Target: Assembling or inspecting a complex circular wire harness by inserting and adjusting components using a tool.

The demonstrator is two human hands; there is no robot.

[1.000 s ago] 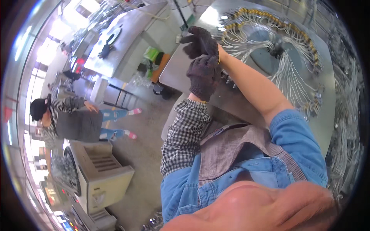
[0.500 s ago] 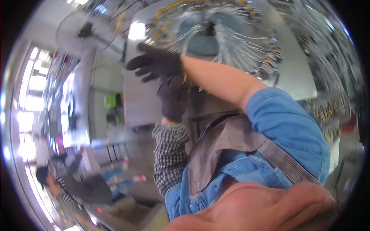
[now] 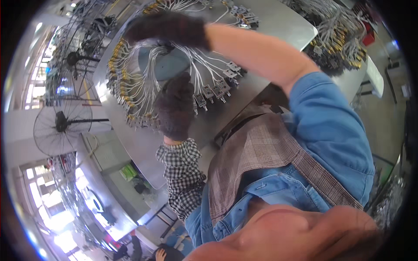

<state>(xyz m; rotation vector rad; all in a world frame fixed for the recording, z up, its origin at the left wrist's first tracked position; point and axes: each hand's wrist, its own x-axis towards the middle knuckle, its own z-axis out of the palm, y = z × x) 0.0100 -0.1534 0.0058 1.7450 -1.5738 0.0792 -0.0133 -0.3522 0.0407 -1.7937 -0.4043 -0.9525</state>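
A ring of pale grey cables [image 3: 200, 65] fans out around a round blue-grey disc [image 3: 163, 65] on a metal table. Many cable ends carry gold-coloured tips [image 3: 124, 78]; others carry square metal connectors [image 3: 217, 89]. My left hand [image 3: 174, 108], in a dark glove, is over the near side of the ring beside the square connectors; its fingers are too dark to make out. My right hand [image 3: 167, 32], also gloved, reaches across the disc's far side above the cables. It is blurred, and anything beneath it is hidden.
The metal table [image 3: 261, 56] has a corner at the right. Beyond it lies another heap of cables [image 3: 335, 39] with gold tips. A black fan [image 3: 63, 122] stands at the left, near a second bench [image 3: 122, 209]. Part of another person [image 3: 167, 252] shows at the bottom.
The view has turned, bringing the cable ring to the left and nearer. My right hand, earlier spread beside the ring with my left at its wrist, is now over the cables, apart from my left.
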